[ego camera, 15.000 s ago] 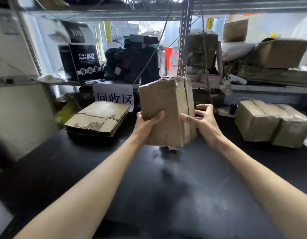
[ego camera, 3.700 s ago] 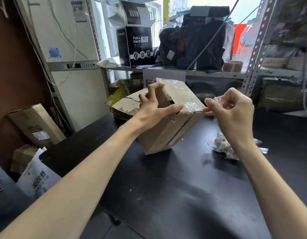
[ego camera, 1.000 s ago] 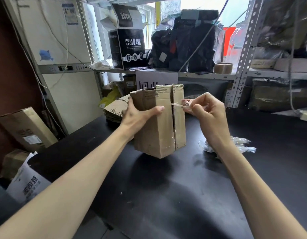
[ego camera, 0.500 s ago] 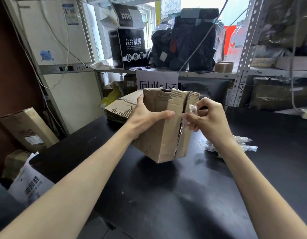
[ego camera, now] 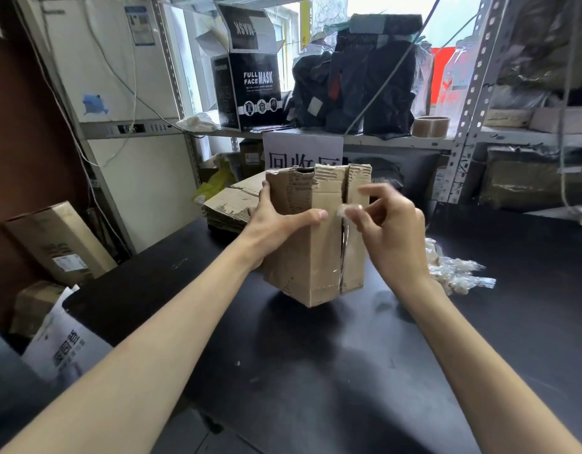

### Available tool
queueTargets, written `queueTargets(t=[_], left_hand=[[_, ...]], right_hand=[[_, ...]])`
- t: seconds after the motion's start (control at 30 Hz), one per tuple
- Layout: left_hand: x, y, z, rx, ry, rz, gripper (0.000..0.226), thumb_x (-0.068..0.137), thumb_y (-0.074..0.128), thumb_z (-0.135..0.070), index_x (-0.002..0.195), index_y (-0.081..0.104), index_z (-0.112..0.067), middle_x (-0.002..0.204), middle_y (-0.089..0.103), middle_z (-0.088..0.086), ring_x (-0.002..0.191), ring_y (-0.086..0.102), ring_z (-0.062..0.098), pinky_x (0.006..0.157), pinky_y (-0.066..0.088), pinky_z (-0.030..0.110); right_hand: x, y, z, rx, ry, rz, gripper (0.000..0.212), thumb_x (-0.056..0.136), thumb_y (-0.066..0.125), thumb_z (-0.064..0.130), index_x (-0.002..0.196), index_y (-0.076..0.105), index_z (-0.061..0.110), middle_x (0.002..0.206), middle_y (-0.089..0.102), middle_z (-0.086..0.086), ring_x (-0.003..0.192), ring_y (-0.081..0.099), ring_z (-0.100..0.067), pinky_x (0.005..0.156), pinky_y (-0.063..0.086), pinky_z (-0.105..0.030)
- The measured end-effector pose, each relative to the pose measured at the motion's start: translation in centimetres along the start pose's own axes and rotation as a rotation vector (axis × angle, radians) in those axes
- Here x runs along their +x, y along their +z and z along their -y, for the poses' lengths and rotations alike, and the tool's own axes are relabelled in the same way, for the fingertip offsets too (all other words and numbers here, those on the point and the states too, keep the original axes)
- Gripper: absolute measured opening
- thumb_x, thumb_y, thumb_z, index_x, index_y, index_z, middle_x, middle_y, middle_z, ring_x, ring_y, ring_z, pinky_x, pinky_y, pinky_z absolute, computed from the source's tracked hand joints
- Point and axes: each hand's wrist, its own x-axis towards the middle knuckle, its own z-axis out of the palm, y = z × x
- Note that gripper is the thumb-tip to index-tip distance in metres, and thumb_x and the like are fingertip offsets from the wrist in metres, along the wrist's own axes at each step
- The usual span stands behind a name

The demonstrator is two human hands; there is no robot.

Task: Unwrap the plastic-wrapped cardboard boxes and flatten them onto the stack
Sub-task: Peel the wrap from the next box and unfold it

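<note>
I have the cardboard box (ego camera: 315, 237) standing on end in the middle of my view, top edge torn and ragged, a vertical slit running down its front right. Its lower corner sits over its own shadow on the black table (ego camera: 315, 371); I cannot tell whether it touches. My left hand (ego camera: 276, 224) grips the box's left side, thumb laid across the front face, fingers wrapped round behind. My right hand (ego camera: 391, 231) is at the slit, thumb and fingertips pinching a small scrap of clear plastic (ego camera: 346, 209); the fingers are blurred. The hands sit close together, the box between them. A wide stretch of tabletop lies between the box and me, and the table's left edge runs diagonally down toward my left forearm. The stack of flattened cardboard (ego camera: 230, 204) lies just behind and left of the box, under a white sign (ego camera: 302, 149). Crumpled plastic wrap (ego camera: 453, 273) lies on the table near my right wrist.
</note>
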Motion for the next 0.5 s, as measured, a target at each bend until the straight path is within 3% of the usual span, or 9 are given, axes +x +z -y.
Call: queueTargets(t=[0.07, 0.13, 0.2, 0.33, 0.5], left_hand=[[-0.3, -0.1, -0.2, 0.01, 0.005, 0.029, 0.16, 0.019, 0.08, -0.087, 0.157, 0.011, -0.043, 0.151, 0.038, 0.005, 0.135, 0.043, 0.029, 0.112, 0.041, 0.053], [-0.5, -0.1, -0.3, 0.024, 0.011, 0.051, 0.16, 0.024, 0.083, -0.084, 0.158, 0.006, -0.043, 0.154, 0.035, 0.005, 0.137, 0.041, 0.028, 0.114, 0.039, 0.052], [-0.5, 0.1, -0.4, 0.039, 0.015, 0.056, 0.158, 0.028, 0.084, -0.08, 0.158, 0.003, -0.042, 0.155, 0.033, 0.005, 0.139, 0.04, 0.027, 0.115, 0.037, 0.051], [-0.6, 0.3, -0.6, 0.048, 0.015, 0.056, 0.155, 0.033, 0.081, -0.077, 0.159, -0.001, -0.039, 0.158, 0.029, 0.006, 0.141, 0.036, 0.027, 0.117, 0.035, 0.051], [-0.7, 0.7, -0.6, 0.059, 0.036, 0.027, 0.155, 0.033, 0.079, -0.082, 0.159, 0.001, -0.037, 0.156, 0.033, 0.004, 0.14, 0.038, 0.026, 0.116, 0.035, 0.051]], right_hand=[[0.4, -0.6, -0.5, 0.083, 0.146, 0.002, 0.044, 0.07, 0.089, 0.027, 0.099, 0.059, 0.013, 0.066, 0.067, 0.0, 0.062, 0.066, -0.016, 0.064, 0.054, -0.034], [0.6, -0.9, -0.8, 0.167, 0.273, -0.01, 0.044, 0.058, 0.095, 0.033, 0.083, 0.063, 0.014, 0.066, 0.069, -0.004, 0.059, 0.067, -0.021, 0.064, 0.058, -0.045], [0.6, -0.9, -1.2, 0.172, 0.301, -0.049, 0.043, 0.052, 0.096, 0.038, 0.072, 0.064, 0.017, 0.067, 0.069, -0.002, 0.059, 0.065, -0.019, 0.064, 0.057, -0.046], [0.5, -1.2, -1.1, -0.031, 0.187, -0.127, 0.051, 0.052, 0.095, 0.039, 0.082, 0.061, 0.018, 0.094, 0.054, 0.001, 0.072, 0.053, -0.004, 0.063, 0.042, -0.021], [0.3, -0.3, -1.5, 0.061, -0.045, -0.093, 0.02, 0.067, 0.09, 0.017, 0.077, 0.074, 0.011, 0.08, 0.066, -0.001, 0.071, 0.068, -0.015, 0.066, 0.055, -0.039]])
